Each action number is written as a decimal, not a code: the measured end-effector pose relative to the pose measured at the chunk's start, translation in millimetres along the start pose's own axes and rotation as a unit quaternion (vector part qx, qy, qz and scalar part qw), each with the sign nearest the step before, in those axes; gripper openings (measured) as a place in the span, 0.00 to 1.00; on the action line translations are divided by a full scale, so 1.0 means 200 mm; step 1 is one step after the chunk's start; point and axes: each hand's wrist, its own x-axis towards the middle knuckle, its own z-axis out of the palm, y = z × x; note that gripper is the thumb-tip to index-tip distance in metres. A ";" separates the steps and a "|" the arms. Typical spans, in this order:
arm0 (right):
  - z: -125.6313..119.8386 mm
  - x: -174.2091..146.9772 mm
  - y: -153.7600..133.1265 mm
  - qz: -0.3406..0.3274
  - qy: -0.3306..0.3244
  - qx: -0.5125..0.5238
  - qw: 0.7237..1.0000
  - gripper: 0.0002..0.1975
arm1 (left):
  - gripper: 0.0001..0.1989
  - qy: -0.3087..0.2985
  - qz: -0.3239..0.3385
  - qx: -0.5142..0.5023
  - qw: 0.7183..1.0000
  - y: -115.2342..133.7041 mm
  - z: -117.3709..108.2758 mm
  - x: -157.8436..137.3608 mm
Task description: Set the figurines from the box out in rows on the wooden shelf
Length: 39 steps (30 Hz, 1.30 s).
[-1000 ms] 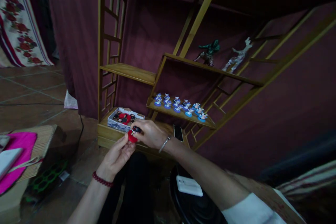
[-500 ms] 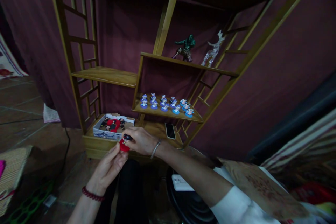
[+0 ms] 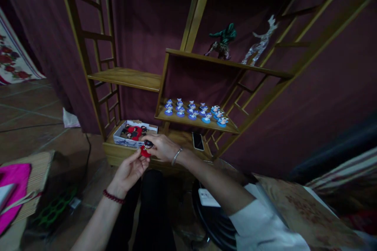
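Observation:
Between my two hands is a small figurine [image 3: 146, 150] with a dark head and a red round base. My left hand [image 3: 131, 170] pinches the red base from below, palm turned up. From above, my right hand [image 3: 163, 147] closes around the dark head and upper part, hiding some of it. Just behind the hands, a white cardboard box [image 3: 119, 140] holds several similar red and black figurines [image 3: 136, 132] on the lowest shelf.
Several purple and blue figurines [image 3: 193, 114] stand in rows on the middle shelf. A green figure [image 3: 225, 41] and a clear statue [image 3: 260, 43] stand higher up. A phone [image 3: 197, 141] lies on the low shelf. A black round stool [image 3: 218, 223] with a white object is at lower right.
The whole view has shifted, so the shelf appears further right and slightly higher. Both hands keep hold of the figurine in nearly the same pose.

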 end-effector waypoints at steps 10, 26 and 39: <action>-0.05 0.18 -0.08 0.002 -0.020 0.016 1.000 0.20 | 0.09 -0.059 0.007 -0.011 0.998 0.17 -0.06 0.02; 0.17 0.25 -0.02 0.087 -0.013 0.092 0.992 0.18 | 0.06 -0.004 -0.011 -0.035 0.999 0.18 -0.22 0.05; 0.46 0.22 0.05 0.124 -0.041 0.067 0.989 0.12 | 0.04 0.017 -0.026 -0.055 0.998 0.05 -0.57 0.13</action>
